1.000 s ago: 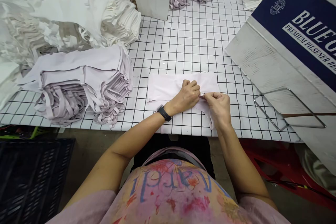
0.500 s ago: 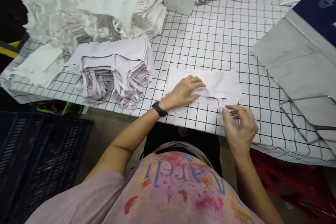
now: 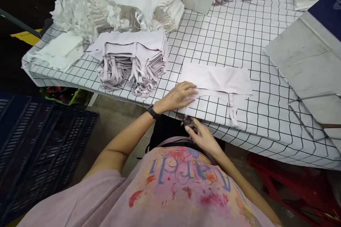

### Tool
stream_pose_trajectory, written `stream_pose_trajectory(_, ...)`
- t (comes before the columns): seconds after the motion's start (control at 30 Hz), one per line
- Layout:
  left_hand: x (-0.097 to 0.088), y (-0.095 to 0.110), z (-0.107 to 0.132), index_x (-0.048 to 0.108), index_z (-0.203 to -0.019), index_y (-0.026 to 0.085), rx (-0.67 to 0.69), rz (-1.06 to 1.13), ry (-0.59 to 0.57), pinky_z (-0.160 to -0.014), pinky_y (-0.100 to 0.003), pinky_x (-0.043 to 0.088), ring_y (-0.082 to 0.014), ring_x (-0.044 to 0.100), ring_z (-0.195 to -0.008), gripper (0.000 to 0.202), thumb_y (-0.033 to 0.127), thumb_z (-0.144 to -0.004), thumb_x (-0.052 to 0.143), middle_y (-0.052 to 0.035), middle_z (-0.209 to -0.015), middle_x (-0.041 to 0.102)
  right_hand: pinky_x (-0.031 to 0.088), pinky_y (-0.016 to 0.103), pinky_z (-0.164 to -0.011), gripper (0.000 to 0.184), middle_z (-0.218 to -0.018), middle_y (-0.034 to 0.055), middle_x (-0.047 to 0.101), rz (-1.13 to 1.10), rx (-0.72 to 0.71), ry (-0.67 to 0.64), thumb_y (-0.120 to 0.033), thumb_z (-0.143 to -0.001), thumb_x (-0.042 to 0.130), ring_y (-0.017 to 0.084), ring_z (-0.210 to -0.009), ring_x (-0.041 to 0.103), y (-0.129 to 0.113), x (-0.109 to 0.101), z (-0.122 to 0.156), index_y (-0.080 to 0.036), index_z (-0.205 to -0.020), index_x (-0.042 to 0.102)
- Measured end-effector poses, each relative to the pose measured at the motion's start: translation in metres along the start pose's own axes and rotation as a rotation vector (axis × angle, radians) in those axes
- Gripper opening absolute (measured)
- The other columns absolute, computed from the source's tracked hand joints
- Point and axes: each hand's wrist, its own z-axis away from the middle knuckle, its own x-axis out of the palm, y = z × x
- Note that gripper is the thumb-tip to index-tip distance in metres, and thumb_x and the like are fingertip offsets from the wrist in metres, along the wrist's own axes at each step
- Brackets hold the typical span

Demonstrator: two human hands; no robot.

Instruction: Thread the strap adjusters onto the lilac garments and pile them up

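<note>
A pale lilac garment [image 3: 221, 78] is laid flat on the grid-patterned worktop [image 3: 226, 35], near the front edge. Its right strap [image 3: 232, 111] is laid toward that edge; its left strap [image 3: 185, 113] is draped at the edge. The garment's left end is covered by the left hand [image 3: 179, 95], palm down, with the grip spread. The right hand [image 3: 203, 134] is positioned below the edge, just beside the left strap, with thumb and forefinger parted; whether the strap is touched cannot be told. To the left, a lilac stack [image 3: 135, 51] is placed, backed by a white garment pile [image 3: 114, 5]. To the right, a tilted carton [image 3: 306, 56] is placed.
</note>
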Motion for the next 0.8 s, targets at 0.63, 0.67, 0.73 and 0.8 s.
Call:
stream_pose_trajectory(0.63,0.02,0.006,0.01,0.051,-0.139,0.014,-0.012,-0.269,0.0,-0.124,-0.052,0.034,-0.0299,0.048,-0.141,0.042,0.039,-0.105,0.049,-0.0172,-0.149,0.051,0.043,0.027,-0.06,0.036,-0.075,0.0009,0.064,0.117,0.037,-0.073,-0.051,-0.103,0.049,0.016,-0.068,0.057,-0.031,-0.066,0.102,-0.023,-0.103,0.072)
stream_pose_trajectory(0.67,0.02,0.006,0.01,0.052,-0.139,0.014,-0.011,-0.27,0.001,-0.124,-0.052,0.035,-0.0298,0.047,-0.141,0.042,0.038,-0.105,0.05,-0.0172,-0.149,0.051,0.044,0.027,-0.062,0.035,-0.077,0.001,0.067,0.09,0.035,-0.043,-0.05,-0.102,0.052,0.017,-0.07,0.06,-0.031,-0.068,0.105,-0.024,-0.114,0.071)
stream_pose_trajectory(0.73,0.02,0.006,0.01,0.052,-0.139,0.014,-0.01,-0.269,0.002,-0.124,-0.053,0.035,-0.0297,0.047,-0.141,0.042,0.038,-0.105,0.05,-0.0173,-0.149,0.052,0.048,0.027,-0.065,0.035,-0.079,0.001,0.07,0.021,0.001,0.057,-0.046,-0.1,0.058,0.017,-0.072,0.063,-0.033,-0.072,0.11,-0.025,-0.126,0.068)
stream_pose_trajectory(0.8,0.019,0.006,0.009,0.052,-0.139,0.012,-0.004,-0.272,0.004,-0.124,-0.052,0.035,-0.0298,0.048,-0.141,0.042,0.038,-0.105,0.05,-0.0178,-0.148,0.052,0.05,0.026,-0.065,0.026,-0.076,0.001,0.071,-0.076,-0.042,0.146,-0.041,-0.097,0.065,0.016,-0.07,0.063,-0.039,-0.076,0.112,-0.025,-0.117,0.073)
